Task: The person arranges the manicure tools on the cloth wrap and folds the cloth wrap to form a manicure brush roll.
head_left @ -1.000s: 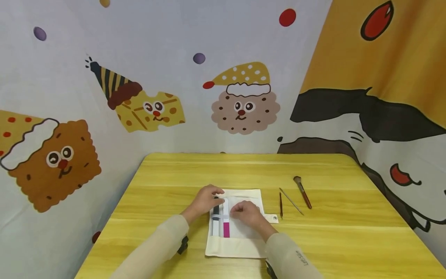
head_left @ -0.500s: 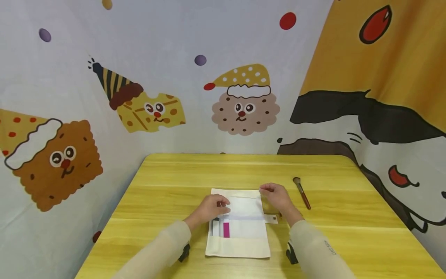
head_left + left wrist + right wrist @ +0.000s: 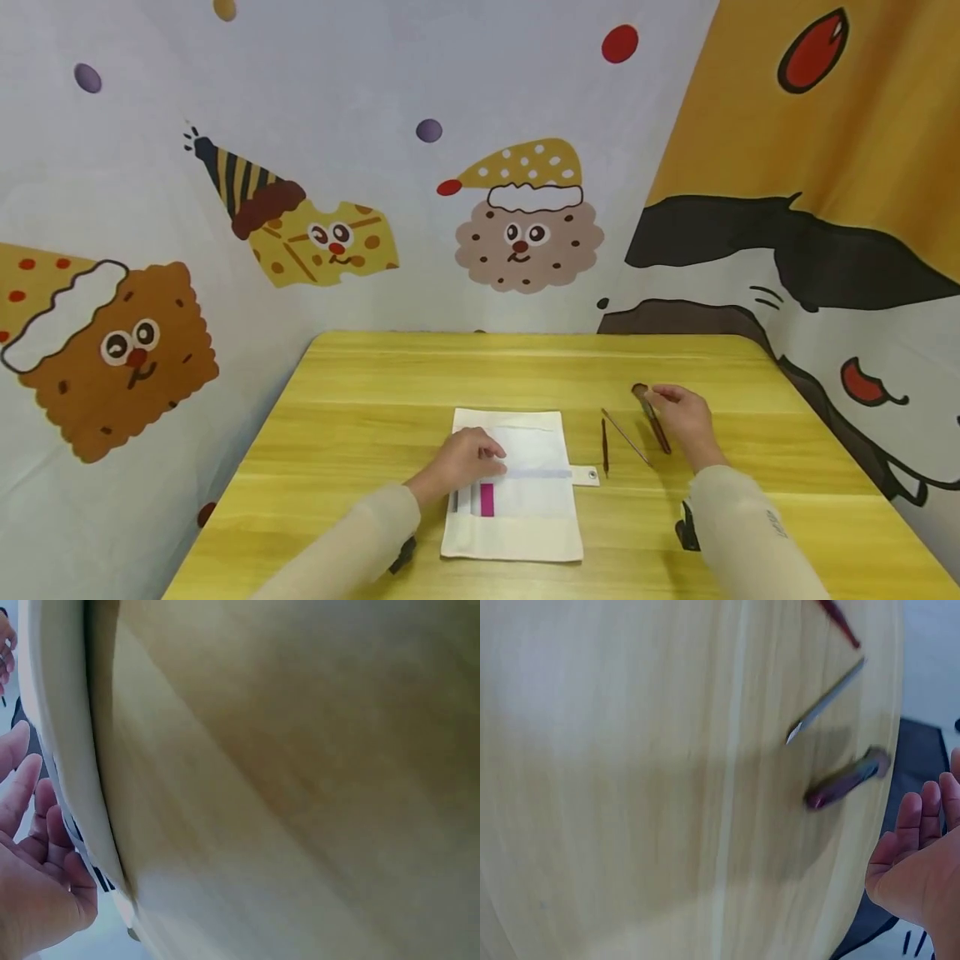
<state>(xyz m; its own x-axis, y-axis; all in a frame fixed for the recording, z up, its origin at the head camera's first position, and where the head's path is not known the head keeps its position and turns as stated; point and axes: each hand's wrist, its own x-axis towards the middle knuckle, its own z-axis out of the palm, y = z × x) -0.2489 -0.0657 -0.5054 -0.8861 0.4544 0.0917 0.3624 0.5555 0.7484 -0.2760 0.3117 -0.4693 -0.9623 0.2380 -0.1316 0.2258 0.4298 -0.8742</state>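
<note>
A cream fabric case lies unfolded, with a clear sheet and a pale band across its middle. Over the case's left side is my left hand, fingers loosely bent and hiding the upper part of two slim pieces; a white and magenta piece shows below it. My right hand hovers at the brush with a dark bristle head and reddish-brown handle, its fingertips close to the head. In the right wrist view the fingers of that hand are apart from the brush and hold nothing.
Between case and brush lie a short dark-red stick-like tool and a thin tool with a silvery shaft. The case's strap with a snap sticks out to the right. A cartoon-printed curtain stands behind the wooden table.
My right hand has moved from the case, past its upper right corner, over to the large brush. My left hand has shifted slightly right and down over the case.
</note>
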